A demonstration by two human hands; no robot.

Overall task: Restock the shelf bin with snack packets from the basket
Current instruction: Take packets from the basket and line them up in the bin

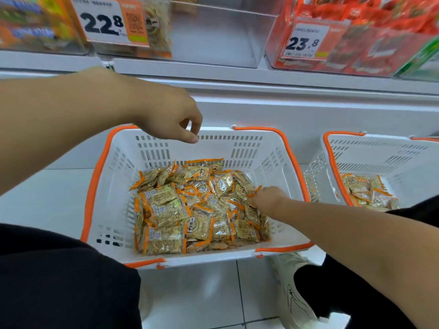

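Basket (111, 167): white slotted plastic with orange rim and handles, standing on the pale tiled floor (61, 193) in front of the shelf unit.

Snack packets (190, 207): clear wrappers with orange ends, heaped loosely across the bottom of the basket, thicker toward the near and right parts.

Right hand (266, 198): reaching down into the basket at the right edge of the heap, fingers buried among the packets. Whether they have closed round a packet cannot be told, since the fingertips are hidden.

Left hand (171, 119): held in the air above the far wall of the basket, fingers loosely curled with thumb and forefinger close together, nothing visible between them.

Shelf bin (213, 34): clear plastic, middle of the shelf above the basket, a few matching packets stacked at its left end, the remainder showing bare floor. Price tag (107, 20) reading 22.8 on its front left.

Neighbouring bin (356, 43): right of it, filled with red packets, tag reading 23.8.

Second basket (384, 150): same kind, just right of the first, holding a smaller pile of the same packets.

White shoe (292, 293): on the floor below the first basket, beside a black trouser leg.
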